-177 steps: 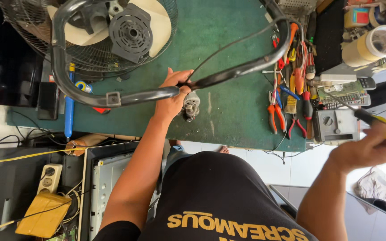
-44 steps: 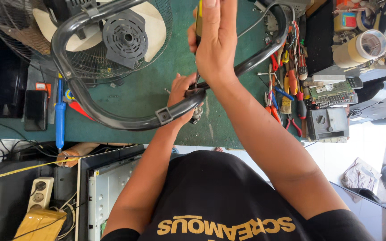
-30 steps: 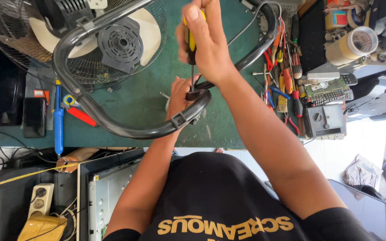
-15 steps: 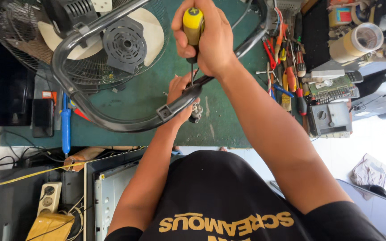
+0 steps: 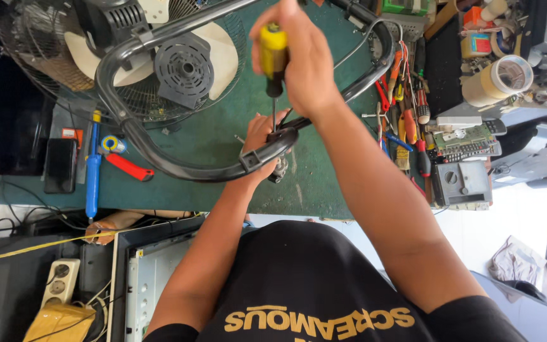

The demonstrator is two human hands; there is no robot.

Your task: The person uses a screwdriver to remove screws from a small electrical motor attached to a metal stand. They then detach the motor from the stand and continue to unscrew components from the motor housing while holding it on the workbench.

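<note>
- Frame (image 5: pixel 178 170), black tube bent in a wide loop, sits over the green bench (image 5: pixel 223 133), its low curve just in front of the person's chest.
- Far left: a phone (image 5: pixel 60 166) lies flat on the bench, a blue-handled iron (image 5: pixel 92 180) beside it, then a red-handled tool (image 5: pixel 128 167) close under the tube.
- Behind the tube, a fan (image 5: pixel 39 69) lies with its grille down and a grey motor cover (image 5: pixel 185 66) on top, close to the loop.
- Left hand (image 5: pixel 262 140) comes up from below, fingers curled around the tube right by a small bracket (image 5: pixel 249 159); thumb side mostly hidden, but the grip looks firm.
- Screwdriver (image 5: pixel 272 57), yellow handle, stands almost upright, tip down on the clamp point just above that hand.
- Right hand (image 5: pixel 302 60) is clenched round the handle from above, pressing down.
- Risk, as I see it: the tip sits very near the left fingers; if it cams out of the screw, it could jab them.
- Another: the round tube could roll under the push, and the bit would skid off.
- Right side: pliers and drivers (image 5: pixel 406 120) lie in a heap, a circuit board (image 5: pixel 466 140) beyond them and tape rolls (image 5: pixel 498 79) at the back; an elbow swing could sweep those off.
</note>
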